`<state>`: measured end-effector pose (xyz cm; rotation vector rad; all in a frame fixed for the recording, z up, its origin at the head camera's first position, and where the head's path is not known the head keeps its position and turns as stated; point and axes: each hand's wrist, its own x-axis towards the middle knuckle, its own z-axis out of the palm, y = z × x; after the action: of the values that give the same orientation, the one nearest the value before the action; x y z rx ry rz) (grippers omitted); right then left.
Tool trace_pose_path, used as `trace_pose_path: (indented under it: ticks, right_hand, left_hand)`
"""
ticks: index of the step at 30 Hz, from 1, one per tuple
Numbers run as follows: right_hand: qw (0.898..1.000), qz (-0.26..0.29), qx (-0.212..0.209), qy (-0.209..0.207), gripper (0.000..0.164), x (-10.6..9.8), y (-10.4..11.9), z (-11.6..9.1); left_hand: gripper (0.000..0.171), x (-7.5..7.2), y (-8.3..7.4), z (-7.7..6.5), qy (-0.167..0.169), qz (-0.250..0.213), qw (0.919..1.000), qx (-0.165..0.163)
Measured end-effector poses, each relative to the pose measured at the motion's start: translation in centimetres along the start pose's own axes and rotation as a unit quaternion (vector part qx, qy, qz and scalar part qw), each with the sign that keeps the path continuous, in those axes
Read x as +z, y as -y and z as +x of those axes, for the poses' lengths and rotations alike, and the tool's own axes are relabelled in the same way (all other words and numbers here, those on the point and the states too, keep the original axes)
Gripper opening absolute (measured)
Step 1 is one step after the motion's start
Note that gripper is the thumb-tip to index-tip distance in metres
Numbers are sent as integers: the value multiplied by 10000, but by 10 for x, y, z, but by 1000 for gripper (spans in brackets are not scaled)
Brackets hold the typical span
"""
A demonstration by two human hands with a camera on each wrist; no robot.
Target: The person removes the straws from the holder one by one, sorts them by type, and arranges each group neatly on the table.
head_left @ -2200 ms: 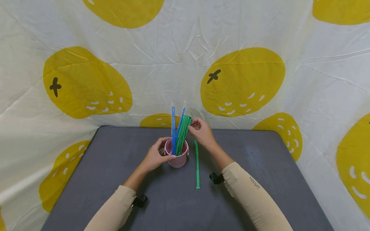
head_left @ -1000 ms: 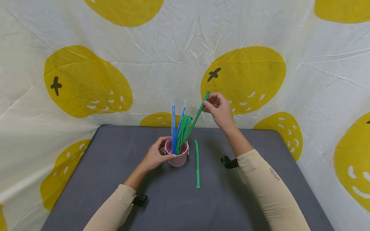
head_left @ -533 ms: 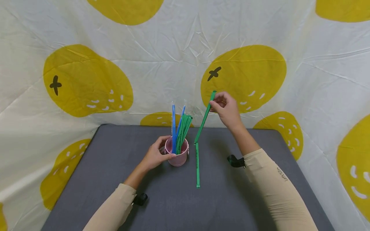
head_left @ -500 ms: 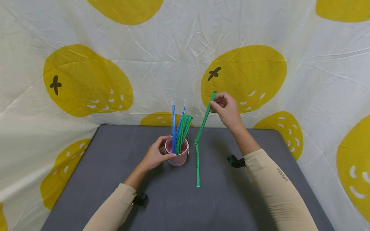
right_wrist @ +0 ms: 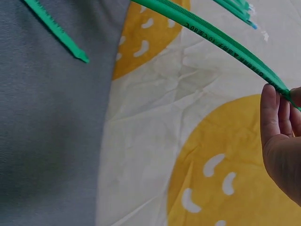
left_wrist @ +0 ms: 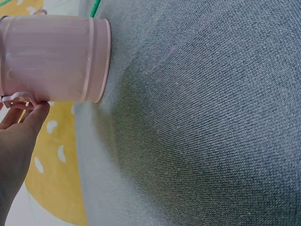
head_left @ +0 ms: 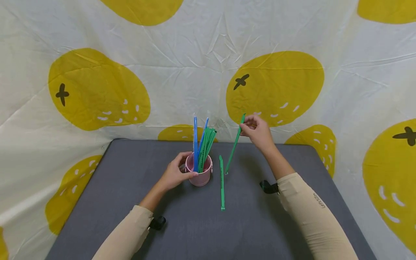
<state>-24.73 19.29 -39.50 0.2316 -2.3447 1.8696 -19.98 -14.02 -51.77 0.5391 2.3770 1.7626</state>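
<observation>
My left hand (head_left: 177, 174) holds the small pink bucket (head_left: 200, 180) by its side, thumb at the front of the rim. Upright in it lean a bundle of green wrapped straws (head_left: 206, 148) and blue straws (head_left: 195, 141) in clear wrap. To the right of the bucket, my right hand (head_left: 259, 134) pinches a single green wrapped straw (head_left: 234, 147) near its upper end; the straw slants down left toward the table. Printed letters show on this straw (right_wrist: 211, 40) in the right wrist view. Another green wrapped straw (head_left: 222, 185) lies lengthwise on the table, between bucket and right hand.
A dark grey cloth-covered table (head_left: 195, 231) lies under everything. Behind it hangs a white curtain (head_left: 182, 90) with big yellow fruit prints, close to the table's back edge. A black wrist camera (head_left: 269, 187) sits under each forearm.
My right hand has drawn one green straw out of the bucket, carried it right past the lying straw, and lowered it slightly. My left hand has stayed on the bucket.
</observation>
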Motion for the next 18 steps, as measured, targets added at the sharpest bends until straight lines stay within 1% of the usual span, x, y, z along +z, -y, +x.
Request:
trace_pose_path:
  ticks: [4,7,11,15,18]
  right_hand:
    - [9997,22,229,70,34,-2,-12,-2]
    - [9989,-260,357,151,35,-3,-21,-4]
    - [9961,-700,460,295,33,-4,-35,-8]
    - [9923,-1004,605,407,30,-1,-53,-13]
    - [9875,-1246,827,504,29,3,-69,-18]
  left_hand:
    - [77,0,-18,-5,26,-22,10000,-14]
    - [76,0,-28,-9,40,-53,10000,7]
    - [76,0,-30,-10,29,-36,10000,13]
    - [75,0,-30,-10,-11,-34,10000,-13]
    - [75,0,-30,-10,-13,-40,10000,-21]
